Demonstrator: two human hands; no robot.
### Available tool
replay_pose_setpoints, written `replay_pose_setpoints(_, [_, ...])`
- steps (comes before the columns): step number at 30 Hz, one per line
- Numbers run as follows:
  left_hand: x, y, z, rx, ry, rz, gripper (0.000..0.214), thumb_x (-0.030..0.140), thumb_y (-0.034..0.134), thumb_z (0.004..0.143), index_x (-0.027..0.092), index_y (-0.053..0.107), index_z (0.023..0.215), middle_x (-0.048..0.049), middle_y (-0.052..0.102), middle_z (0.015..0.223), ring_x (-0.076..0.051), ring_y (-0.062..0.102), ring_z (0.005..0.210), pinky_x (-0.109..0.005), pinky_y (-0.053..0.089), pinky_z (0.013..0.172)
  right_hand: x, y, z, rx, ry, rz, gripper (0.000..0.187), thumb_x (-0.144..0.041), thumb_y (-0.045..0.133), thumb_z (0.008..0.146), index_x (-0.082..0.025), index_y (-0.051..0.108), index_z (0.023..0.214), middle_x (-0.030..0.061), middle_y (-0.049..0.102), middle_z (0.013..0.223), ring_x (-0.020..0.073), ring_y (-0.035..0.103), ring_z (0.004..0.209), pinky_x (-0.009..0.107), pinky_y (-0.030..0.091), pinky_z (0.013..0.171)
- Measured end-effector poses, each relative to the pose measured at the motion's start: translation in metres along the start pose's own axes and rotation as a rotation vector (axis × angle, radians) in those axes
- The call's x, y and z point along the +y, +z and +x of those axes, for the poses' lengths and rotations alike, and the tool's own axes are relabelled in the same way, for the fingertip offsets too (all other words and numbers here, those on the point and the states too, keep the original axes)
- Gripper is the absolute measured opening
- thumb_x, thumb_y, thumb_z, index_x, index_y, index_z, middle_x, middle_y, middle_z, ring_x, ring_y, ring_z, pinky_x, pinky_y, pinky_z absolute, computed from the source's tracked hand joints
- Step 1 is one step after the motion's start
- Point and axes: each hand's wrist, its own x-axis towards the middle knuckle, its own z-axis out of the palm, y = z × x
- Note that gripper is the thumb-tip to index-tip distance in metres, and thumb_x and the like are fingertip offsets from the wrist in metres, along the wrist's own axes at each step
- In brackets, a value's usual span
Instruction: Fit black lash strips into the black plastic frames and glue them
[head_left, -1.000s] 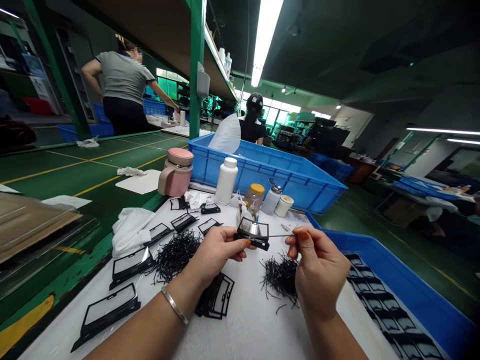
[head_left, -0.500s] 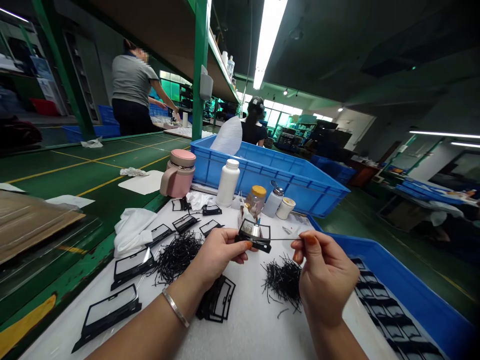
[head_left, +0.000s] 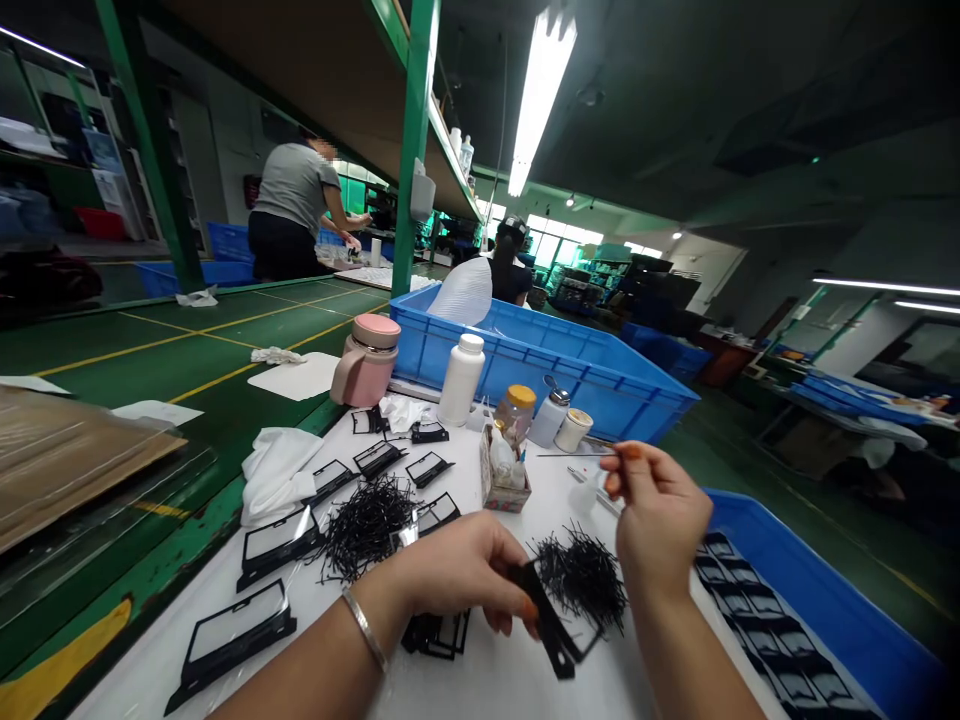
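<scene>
My left hand (head_left: 480,575) is closed on a black plastic frame (head_left: 551,625), low over the white work surface and slightly blurred. The frame is tilted, beside a pile of short black strips (head_left: 581,575). Raised to the right, my right hand (head_left: 664,515) pinches a thin dark rod (head_left: 574,456) that points left. The rod and the held frame are apart. Another pile of black strips (head_left: 371,525) lies left of my left hand. Several similar black frames (head_left: 232,635) are spread out at the left, and a few more lie partly hidden under my left wrist.
A small box of bottles (head_left: 506,490), a yellow-lidded jar (head_left: 519,412), a white bottle (head_left: 461,380) and a pink mug (head_left: 367,360) stand at the back. Behind them is a blue crate (head_left: 540,345). On the right, a blue bin (head_left: 840,600) holds rows of frames. Two people work farther off.
My left hand has moved down and toward me with the black frame, away from the rod's tip. My right hand keeps the rod and has shifted slightly.
</scene>
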Motion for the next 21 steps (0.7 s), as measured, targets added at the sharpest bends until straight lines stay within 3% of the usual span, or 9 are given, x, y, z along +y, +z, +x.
replay_pose_setpoints(5, [-0.006,0.002,-0.003,-0.135,-0.033,-0.010,0.019,0.031,0.074,0.070,0.019,0.077,0.085,-0.0050,0.073,0.084,-0.013,0.061,0.063,-0.023,0.051,0.063,0.016,0.022,-0.009,-0.234,-0.044,-0.272,0.025,-0.038,0.060,0.087,-0.015,0.067,0.084,0.0024,0.066,0.065,0.0115,0.054,0.048,0.023,0.042,0.048])
replay_pose_setpoints(10, [0.000,0.001,-0.005,-0.106,0.002,-0.031,0.024,0.033,0.075,0.070,0.017,0.076,0.088,-0.0064,0.072,0.085,-0.014,0.062,0.064,-0.024,0.051,0.064,0.025,0.036,-0.012,-0.446,-0.151,-0.485,0.025,-0.033,0.052,0.091,-0.017,0.067,0.080,0.0003,0.065,0.064,0.0129,0.058,0.051,0.024,0.043,0.054])
replay_pose_setpoints(13, [0.005,0.000,-0.005,-0.051,0.050,-0.054,0.021,0.032,0.074,0.070,0.015,0.076,0.083,-0.0062,0.072,0.081,-0.012,0.059,0.060,-0.023,0.049,0.061,0.030,0.039,-0.008,-0.563,-0.104,-0.526,0.023,-0.032,0.052,0.089,-0.018,0.070,0.087,0.0011,0.067,0.067,0.0140,0.060,0.052,0.024,0.044,0.053])
replay_pose_setpoints(17, [0.010,-0.003,-0.004,0.130,0.160,-0.105,0.019,0.028,0.071,0.073,0.012,0.074,0.082,-0.0082,0.071,0.079,-0.011,0.057,0.059,-0.021,0.047,0.060,0.027,0.031,-0.002,-0.564,-0.018,-0.495,0.026,-0.032,0.055,0.086,-0.017,0.069,0.104,0.0021,0.069,0.070,0.0143,0.060,0.050,0.025,0.046,0.053])
replay_pose_setpoints(21, [0.011,-0.004,-0.004,0.234,0.204,-0.168,0.018,0.026,0.069,0.076,0.009,0.072,0.083,-0.0114,0.071,0.083,-0.010,0.056,0.060,-0.020,0.048,0.060,0.007,0.009,0.000,-0.457,0.026,-0.410,0.022,-0.032,0.058,0.085,-0.017,0.069,0.096,0.0025,0.067,0.073,0.0120,0.057,0.050,0.023,0.045,0.050])
